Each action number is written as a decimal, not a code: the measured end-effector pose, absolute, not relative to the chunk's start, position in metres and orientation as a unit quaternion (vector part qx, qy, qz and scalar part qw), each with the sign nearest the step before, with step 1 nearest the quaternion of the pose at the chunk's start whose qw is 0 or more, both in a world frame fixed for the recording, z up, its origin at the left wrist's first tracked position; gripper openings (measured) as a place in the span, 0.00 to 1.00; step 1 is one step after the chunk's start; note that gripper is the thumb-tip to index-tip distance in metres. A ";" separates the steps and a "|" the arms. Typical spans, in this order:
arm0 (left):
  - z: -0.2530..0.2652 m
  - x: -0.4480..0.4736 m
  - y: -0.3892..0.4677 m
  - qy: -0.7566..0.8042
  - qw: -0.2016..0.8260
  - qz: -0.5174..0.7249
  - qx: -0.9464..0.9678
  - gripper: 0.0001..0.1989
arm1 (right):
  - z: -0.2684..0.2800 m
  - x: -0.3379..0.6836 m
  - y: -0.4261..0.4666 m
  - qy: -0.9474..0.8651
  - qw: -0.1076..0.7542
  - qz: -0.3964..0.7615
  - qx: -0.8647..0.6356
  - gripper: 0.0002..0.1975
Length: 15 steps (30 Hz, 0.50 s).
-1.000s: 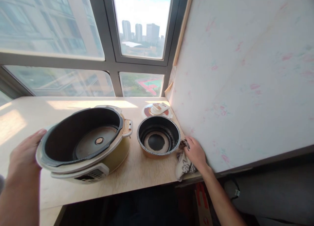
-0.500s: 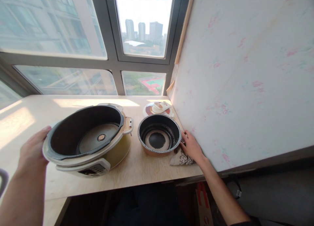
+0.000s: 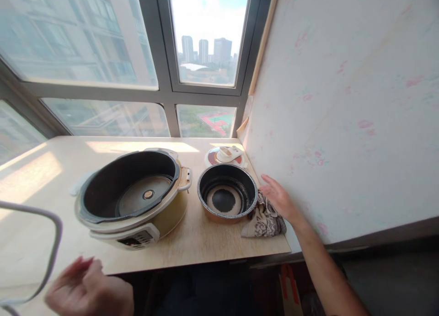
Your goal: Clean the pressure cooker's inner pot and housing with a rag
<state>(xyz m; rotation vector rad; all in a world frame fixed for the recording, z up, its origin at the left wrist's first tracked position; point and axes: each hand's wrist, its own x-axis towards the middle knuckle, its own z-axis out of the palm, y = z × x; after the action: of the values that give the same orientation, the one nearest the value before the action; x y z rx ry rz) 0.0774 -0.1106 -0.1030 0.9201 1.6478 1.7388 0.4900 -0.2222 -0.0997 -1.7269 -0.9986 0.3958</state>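
My right hand (image 3: 277,198) is open, its fingers stretched toward the inner pot, just above a patterned brown-and-white cloth (image 3: 265,220). The round inner pot (image 3: 224,200), dark inside with a worn base, stands against the cloth. Behind the pot lies a white and red-brown lid (image 3: 224,157). To the left is the electric cooker body (image 3: 135,211), lidless, with a dark interior and a control panel facing me. Low at the left, my left hand (image 3: 91,286) is off the cooker; its fingers look curled but are smeared by motion.
The cooker and pot stand on a pale wooden surface (image 3: 192,247) below a grey-framed window (image 3: 164,94). A floral-papered wall (image 3: 343,124) bounds the right side. A curved grey tube (image 3: 56,233) shows at the left. A bag with red handles (image 3: 291,286) sits below the surface.
My left hand has let go of the cooker's left side and dropped toward me. My right hand has lifted off the cloth beside the pot. The view has shifted slightly.
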 end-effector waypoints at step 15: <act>-0.131 0.249 -0.115 0.431 0.599 0.438 0.514 0.42 | -0.147 0.496 -0.141 -0.294 0.679 0.291 -0.606 0.36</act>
<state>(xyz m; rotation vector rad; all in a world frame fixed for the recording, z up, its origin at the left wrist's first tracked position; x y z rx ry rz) 0.2492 -0.1150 -0.1308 1.1924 1.0003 1.0152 0.4958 -0.1409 -0.1468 -1.3615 -0.6607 0.6539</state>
